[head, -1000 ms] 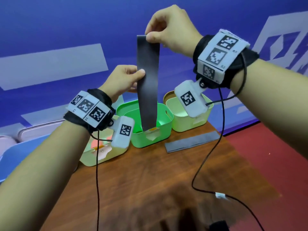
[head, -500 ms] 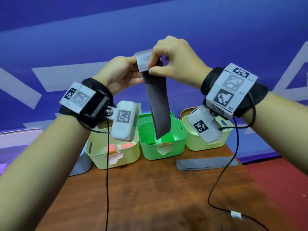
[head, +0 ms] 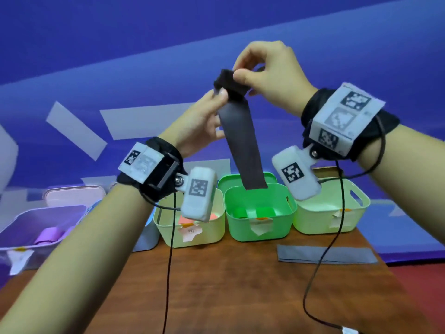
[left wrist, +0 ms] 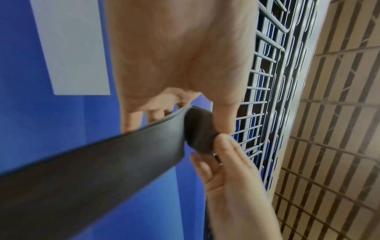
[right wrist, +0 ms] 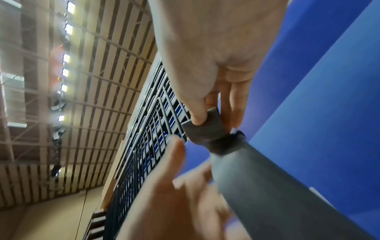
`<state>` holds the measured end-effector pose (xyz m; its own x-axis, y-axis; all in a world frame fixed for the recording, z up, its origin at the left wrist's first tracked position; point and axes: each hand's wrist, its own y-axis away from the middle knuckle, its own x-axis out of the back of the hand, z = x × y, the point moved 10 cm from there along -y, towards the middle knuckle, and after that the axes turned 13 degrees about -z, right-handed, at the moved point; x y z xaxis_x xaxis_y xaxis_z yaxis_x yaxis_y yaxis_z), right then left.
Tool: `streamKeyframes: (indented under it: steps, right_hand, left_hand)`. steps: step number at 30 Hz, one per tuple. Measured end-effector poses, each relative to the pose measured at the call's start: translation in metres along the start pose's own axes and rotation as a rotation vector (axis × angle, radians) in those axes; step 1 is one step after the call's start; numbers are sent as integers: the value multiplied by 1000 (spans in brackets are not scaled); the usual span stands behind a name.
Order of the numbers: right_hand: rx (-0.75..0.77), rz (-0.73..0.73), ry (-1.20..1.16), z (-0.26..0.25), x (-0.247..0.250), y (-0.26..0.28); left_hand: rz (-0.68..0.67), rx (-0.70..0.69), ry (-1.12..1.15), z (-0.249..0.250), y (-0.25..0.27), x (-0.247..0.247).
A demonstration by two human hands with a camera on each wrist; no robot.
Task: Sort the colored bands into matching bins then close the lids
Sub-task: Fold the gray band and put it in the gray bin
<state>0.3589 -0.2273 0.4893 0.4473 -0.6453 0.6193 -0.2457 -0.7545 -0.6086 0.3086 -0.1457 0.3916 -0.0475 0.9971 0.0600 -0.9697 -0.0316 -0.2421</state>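
Both hands hold a long dark grey band (head: 243, 143) in the air above the bins. Its top end is curled into a small roll (head: 225, 79). My right hand (head: 237, 73) pinches that roll between thumb and fingertips, seen close in the right wrist view (right wrist: 202, 123). Just below it, my left hand (head: 220, 97) pinches the band, thumb in front and fingers behind (left wrist: 197, 129). The loose end hangs over the open green bin (head: 286, 213), which holds green rolls (head: 252, 212). A second grey band (head: 325, 254) lies flat on the table at the right.
A row of open bins stands at the table's far edge: purple (head: 14, 227) with a purple roll, pale yellow-green (head: 212, 235) with orange-red bands, green, and pale green (head: 349, 220). Black wrist cables (head: 168, 273) trail over the brown table (head: 228, 285).
The band hung flat and full length from my right hand; my left hand rose to its top, the top end is now curled into a roll, and the hanging part is shorter.
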Motion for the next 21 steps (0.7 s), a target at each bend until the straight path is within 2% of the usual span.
streamKeyframes:
  steps: [2, 6, 11, 17, 21]
  right_hand:
    - [-55, 9, -32, 2, 4, -16]
    - [-119, -49, 48, 8, 0, -37]
    - [-160, 41, 30, 23, 8, -41]
    - [-42, 11, -18, 18, -19, -21]
    - [102, -66, 90, 5, -50, -1]
  left_hand:
    - [26, 18, -34, -16, 2, 7]
    - [79, 128, -165, -44, 10, 17]
    - [119, 289, -231, -70, 25, 32]
    - [200, 242, 116, -57, 28, 43]
    - [214, 164, 220, -42, 26, 46]
